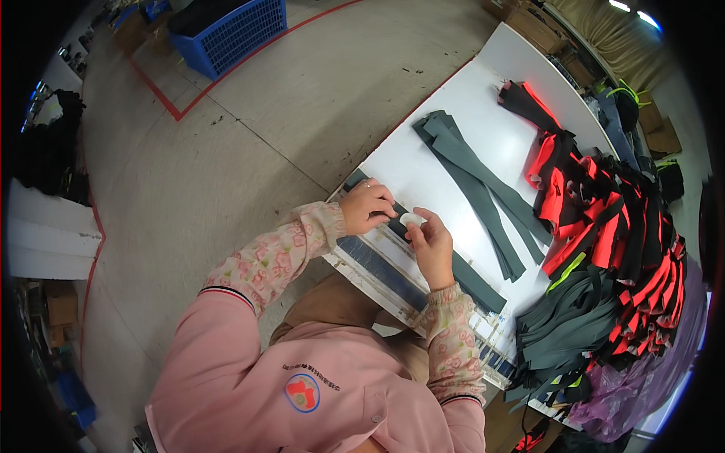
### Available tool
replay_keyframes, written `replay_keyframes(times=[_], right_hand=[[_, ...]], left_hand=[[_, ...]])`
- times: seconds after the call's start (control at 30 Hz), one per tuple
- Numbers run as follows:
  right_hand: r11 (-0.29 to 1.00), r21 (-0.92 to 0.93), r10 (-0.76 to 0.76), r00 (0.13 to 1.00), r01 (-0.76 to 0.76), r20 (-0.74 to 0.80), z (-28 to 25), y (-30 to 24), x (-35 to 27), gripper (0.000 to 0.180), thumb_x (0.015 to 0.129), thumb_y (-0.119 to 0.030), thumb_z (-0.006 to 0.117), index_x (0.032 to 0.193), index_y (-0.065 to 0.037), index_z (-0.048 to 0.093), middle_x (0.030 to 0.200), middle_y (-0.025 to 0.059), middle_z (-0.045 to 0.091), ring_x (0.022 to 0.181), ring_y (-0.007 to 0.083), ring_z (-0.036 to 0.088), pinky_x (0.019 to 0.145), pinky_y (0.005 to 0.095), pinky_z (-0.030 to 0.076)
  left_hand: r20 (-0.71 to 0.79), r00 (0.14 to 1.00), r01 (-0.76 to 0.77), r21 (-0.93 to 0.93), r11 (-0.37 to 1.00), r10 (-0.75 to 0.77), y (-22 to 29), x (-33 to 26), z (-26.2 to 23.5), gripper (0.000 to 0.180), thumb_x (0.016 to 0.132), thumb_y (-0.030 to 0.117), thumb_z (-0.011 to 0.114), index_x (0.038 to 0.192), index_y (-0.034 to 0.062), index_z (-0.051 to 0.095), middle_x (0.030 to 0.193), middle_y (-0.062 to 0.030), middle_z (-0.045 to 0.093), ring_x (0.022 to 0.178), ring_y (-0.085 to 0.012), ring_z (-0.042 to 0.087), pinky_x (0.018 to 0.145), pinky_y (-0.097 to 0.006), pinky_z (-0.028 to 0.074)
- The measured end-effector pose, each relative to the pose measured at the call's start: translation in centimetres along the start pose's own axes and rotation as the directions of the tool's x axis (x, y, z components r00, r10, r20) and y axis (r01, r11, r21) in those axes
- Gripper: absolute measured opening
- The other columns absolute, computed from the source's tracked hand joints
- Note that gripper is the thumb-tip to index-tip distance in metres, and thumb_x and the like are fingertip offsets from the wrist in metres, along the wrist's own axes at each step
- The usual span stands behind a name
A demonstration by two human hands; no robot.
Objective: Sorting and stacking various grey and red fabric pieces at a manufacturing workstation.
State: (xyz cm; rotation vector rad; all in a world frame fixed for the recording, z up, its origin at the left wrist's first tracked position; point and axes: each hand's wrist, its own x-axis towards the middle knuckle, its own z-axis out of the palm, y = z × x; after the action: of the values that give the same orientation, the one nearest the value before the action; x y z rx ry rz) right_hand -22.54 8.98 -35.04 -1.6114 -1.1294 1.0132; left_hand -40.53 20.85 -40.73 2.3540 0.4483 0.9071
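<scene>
Pinched between thumb and fingertips of right hand (432,243): small white disc (412,220), flat, possibly chalk or a tape roll; kind not resolvable. Held just above the dark grey fabric strip (461,270), at its far part, between the two hands.

Left hand (367,205): fingers curled and pressed down on the far-left end of the same strip, pinning it to the table; grip otherwise closed over the cloth.

Strip: long, narrow, lying along the near-left edge of the white worktable (423,170), running from under the left hand, beneath the right wrist, toward the near right.

Further out, mid-table: bundle of similar grey strips (476,181), crossed and overlapping. Right side: large heap of red-and-black cut pieces (604,226), with a stack of grey pieces (566,332) nearer. Purple plastic bag (634,385) at near right. Far left, on the concrete floor: blue crate (226,34) inside a red floor line.

Risks, as judged:
- Disc slipping from a fingertip-only pinch; cause, small size and shallow hold.
- Strip creeping or skewing under the pinning hand; cause, one end only held, the rest loose at the table edge.
- Strip sliding off the near-left edge; cause, closeness to that edge.
- Mix-up with neighbouring grey strips; cause, like colour and shape.
</scene>
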Motion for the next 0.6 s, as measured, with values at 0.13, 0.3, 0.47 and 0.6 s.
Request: replay_keyframes(times=[0.13, 0.3, 0.47, 0.6], right_hand=[[0.989, -0.11, -0.107, 0.988, 0.095, -0.115, 0.2, -0.8, 0.0, 0.022, 0.09, -0.004, 0.064, 0.11, 0.0, 0.058, 0.065, 0.0071, 0.062, 0.057, 0.0131, 0.058, 0.055, 0.0277, 0.048], [0.987, -0.142, -0.081, 0.995, 0.072, -0.061, 0.8, 0.8, 0.8, 0.022, 0.087, -0.005, 0.067, 0.106, -0.001, 0.057, 0.064, 0.0093, 0.061, 0.055, 0.0174, 0.058, 0.054, 0.0316, 0.047], [0.985, -0.159, -0.079, 0.994, 0.066, -0.073, 1.4, 2.1, 0.8, 0.024, 0.085, -0.007, 0.069, 0.105, -0.001, 0.058, 0.064, 0.0091, 0.06, 0.054, 0.0188, 0.058, 0.054, 0.0334, 0.047], [0.973, -0.22, -0.094, 0.992, 0.074, -0.084, 1.7, 1.0, 0.7, 0.024, 0.084, -0.008, 0.069, 0.105, -0.001, 0.058, 0.065, 0.01, 0.061, 0.055, 0.0196, 0.058, 0.055, 0.0337, 0.048]], left_hand=[[-0.011, 1.0, -0.011, 0.0, 1.0, 0.011, 0.1, 0.1, 0.0, 0.015, 0.075, 0.009, 0.074, 0.089, 0.013, 0.07, 0.099, -0.0041, 0.061, 0.096, -0.0278, 0.056, 0.089, -0.042, 0.043], [0.01, 0.999, 0.039, 0.001, 0.999, -0.039, 0.3, 0.1, -0.1, 0.016, 0.074, 0.009, 0.074, 0.087, 0.0118, 0.065, 0.098, -0.005, 0.061, 0.094, -0.0295, 0.056, 0.089, -0.042, 0.043], [0.004, 1.0, 0.027, 0.003, 1.0, -0.027, 0.2, 0.2, 0.0, 0.015, 0.073, 0.009, 0.075, 0.084, 0.0119, 0.065, 0.098, -0.0053, 0.061, 0.094, -0.0292, 0.057, 0.088, -0.042, 0.043], [-0.015, 1.0, 0.021, 0.002, 1.0, -0.021, 0.0, 0.1, 0.1, 0.013, 0.073, 0.01, 0.075, 0.081, 0.012, 0.065, 0.097, -0.0051, 0.062, 0.094, -0.0287, 0.058, 0.088, -0.042, 0.043]])
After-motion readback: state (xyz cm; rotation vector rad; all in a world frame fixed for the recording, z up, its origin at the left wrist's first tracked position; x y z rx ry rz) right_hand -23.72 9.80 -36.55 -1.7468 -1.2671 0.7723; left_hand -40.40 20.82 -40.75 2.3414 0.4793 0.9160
